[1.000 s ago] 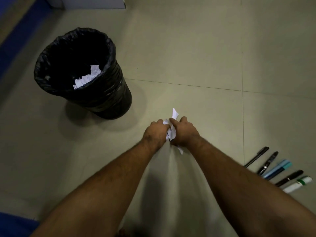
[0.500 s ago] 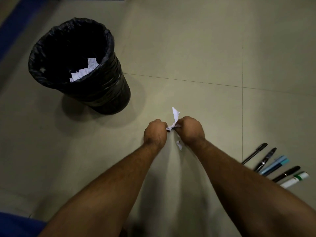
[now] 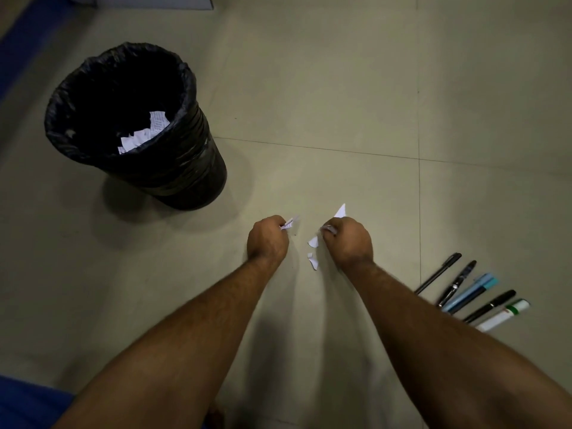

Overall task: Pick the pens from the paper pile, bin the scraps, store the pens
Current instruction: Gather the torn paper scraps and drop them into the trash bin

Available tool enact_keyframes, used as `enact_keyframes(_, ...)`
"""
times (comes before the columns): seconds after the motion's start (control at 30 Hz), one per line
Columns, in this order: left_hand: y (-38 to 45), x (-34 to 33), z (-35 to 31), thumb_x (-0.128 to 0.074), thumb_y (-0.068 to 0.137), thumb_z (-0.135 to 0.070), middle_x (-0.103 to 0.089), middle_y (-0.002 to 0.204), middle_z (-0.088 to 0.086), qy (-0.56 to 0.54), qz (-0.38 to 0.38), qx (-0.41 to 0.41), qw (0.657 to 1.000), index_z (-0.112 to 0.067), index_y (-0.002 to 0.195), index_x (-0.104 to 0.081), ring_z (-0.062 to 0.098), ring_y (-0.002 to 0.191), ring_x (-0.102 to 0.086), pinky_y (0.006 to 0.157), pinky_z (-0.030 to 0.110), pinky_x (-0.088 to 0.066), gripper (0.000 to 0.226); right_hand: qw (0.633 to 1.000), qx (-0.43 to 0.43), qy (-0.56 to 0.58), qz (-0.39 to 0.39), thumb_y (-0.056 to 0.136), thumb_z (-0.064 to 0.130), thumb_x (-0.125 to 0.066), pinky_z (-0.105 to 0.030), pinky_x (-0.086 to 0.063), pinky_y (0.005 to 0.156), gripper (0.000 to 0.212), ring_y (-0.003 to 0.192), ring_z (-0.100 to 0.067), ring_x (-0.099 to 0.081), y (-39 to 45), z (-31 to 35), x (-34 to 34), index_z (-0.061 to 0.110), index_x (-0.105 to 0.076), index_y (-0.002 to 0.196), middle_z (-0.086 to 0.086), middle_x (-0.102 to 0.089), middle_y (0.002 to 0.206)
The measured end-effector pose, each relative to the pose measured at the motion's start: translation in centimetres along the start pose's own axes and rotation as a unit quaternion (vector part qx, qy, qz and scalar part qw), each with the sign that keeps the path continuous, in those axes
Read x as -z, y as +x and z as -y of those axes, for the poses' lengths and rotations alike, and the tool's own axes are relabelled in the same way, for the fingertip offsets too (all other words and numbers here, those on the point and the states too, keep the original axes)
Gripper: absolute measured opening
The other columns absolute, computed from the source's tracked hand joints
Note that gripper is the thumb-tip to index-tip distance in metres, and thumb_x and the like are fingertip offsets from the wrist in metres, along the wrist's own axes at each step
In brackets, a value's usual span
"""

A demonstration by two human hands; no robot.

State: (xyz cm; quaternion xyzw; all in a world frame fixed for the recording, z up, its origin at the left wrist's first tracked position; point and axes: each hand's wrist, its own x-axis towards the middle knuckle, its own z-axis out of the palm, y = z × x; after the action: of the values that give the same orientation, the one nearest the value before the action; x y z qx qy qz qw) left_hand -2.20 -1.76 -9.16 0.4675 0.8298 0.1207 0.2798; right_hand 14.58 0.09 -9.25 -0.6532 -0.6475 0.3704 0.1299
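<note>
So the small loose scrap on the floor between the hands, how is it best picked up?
Pinch the loose scrap from above at its upper, curled edge, which seems to lift off the floor. The right hand is nearest, though its fingers are already full.

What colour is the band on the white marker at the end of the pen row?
Green, on the white marker; the head view shows it.

Low in the middle of the frame, the left hand (image 3: 267,239) is closed on a small paper scrap (image 3: 289,223), and the right hand (image 3: 348,241) pinches a pointed white scrap (image 3: 340,211). Between the wrists, loose bits (image 3: 313,261) lie on the tiled floor (image 3: 340,88). At upper left stands a black-lined bin (image 3: 185,168) holding paper pieces (image 3: 142,136). At lower right, pens (image 3: 473,292) lie side by side.
</note>
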Motion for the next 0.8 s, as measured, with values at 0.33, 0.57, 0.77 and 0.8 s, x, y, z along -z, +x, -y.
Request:
enact_keyframes(0.33, -1.0, -1.5, -1.4, -0.059, 0.088, -0.018, -0.059, 0.108, 0.010, 0.185, 0.089, -0.190, 0.960, -0.016, 0.110, -0.067, 0.030, 0.099, -0.059, 0.075, 0.032, -0.044, 0.024, 0.985, 0.065, -0.151, -0.060, 0.086, 0.016, -0.053, -0.030, -0.047, 0.065, 0.026, 0.098, -0.026, -0.061, 1.9, -2.9, -0.2, 0.024, -0.076, 0.094, 0.005, -0.069, 0.102)
enact_keyframes(0.57, -2.2, -3.1, -1.2, -0.072, 0.081, -0.040, -0.053, 0.119, 0.011, 0.246, 0.129, -0.227, 0.933, -0.012, 0.123, -0.054, 0.030, 0.107, -0.055, 0.084, 0.038, -0.051, 0.053, 0.965, 0.113, -0.232, -0.041, 0.085, 0.020, -0.056, -0.034, -0.045, 0.066, 0.030, 0.090, -0.032, -0.058, 1.1, -3.5, -0.5, 0.019, -0.065, 0.114, -0.003, -0.066, 0.111)
enact_keyframes(0.77, -2.4, -3.2, -1.3, -0.069, 0.080, -0.035, -0.046, 0.123, 0.009, 0.224, 0.134, -0.246, 0.934, -0.023, 0.141, -0.040, 0.030, 0.108, -0.050, 0.080, 0.038, -0.051, 0.069, 0.960, 0.097, -0.263, -0.013, 0.089, 0.035, -0.056, -0.036, -0.050, 0.071, 0.038, 0.096, -0.030, -0.057, 1.1, -3.7, -0.3, 0.019, -0.061, 0.123, -0.006, -0.058, 0.121)
enact_keyframes(0.8, -2.3, -3.2, -1.4, -0.068, 0.082, -0.034, -0.046, 0.123, 0.009, 0.227, 0.142, -0.254, 0.930, -0.024, 0.138, -0.044, 0.031, 0.108, -0.050, 0.079, 0.038, -0.051, 0.062, 0.961, 0.095, -0.258, -0.017, 0.091, 0.033, -0.054, -0.036, -0.049, 0.072, 0.035, 0.098, -0.030, -0.057, 1.0, -3.8, -0.3, 0.019, -0.063, 0.121, -0.005, -0.058, 0.120)
